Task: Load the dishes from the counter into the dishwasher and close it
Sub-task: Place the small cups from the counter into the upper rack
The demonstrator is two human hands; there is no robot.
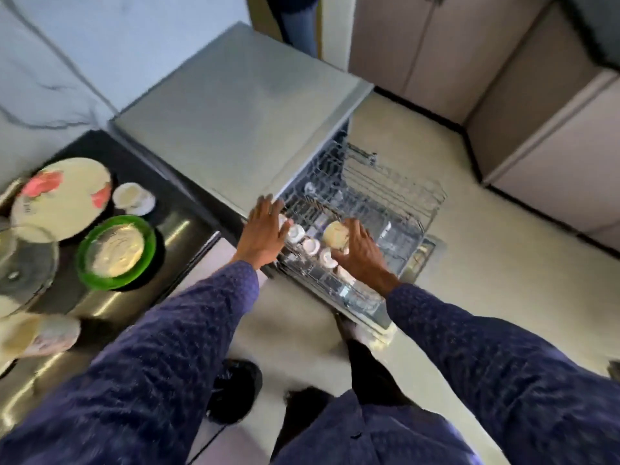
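Right hand [360, 253]: curled round a cream cup [336, 235], holding it mouth sideways over the pulled-out rack [396, 209]; likely tilting it to go upside down like its neighbours.
Left hand [263, 231]: fingers spread and straight, gripping nothing; at the rack's left edge, just under the dishwasher top [235, 112], seemingly to steady the rack, though actual contact cannot be told.
Cups in rack [312, 246]: a short row of small white ones, bottoms up, along the near-left side, between the two hands; turned over so water drains off.
Rack, right part: bare wire, room for more.
Counter [141, 263]: dark, glossy, left of the dishwasher; not yet unloaded.
Flowered plate [60, 199]: far left on the counter, flat.
Cup on saucer [132, 198]: just right of that plate.
Green-rimmed dish [115, 251]: nearer, with a pale plate lying inside.
Glass lid [23, 263]: at the left edge, blurred.
Progress: judged early to midway; cups going in, plates waiting, closing not yet due.
Risk: cup knocking the row beside it while being set down.
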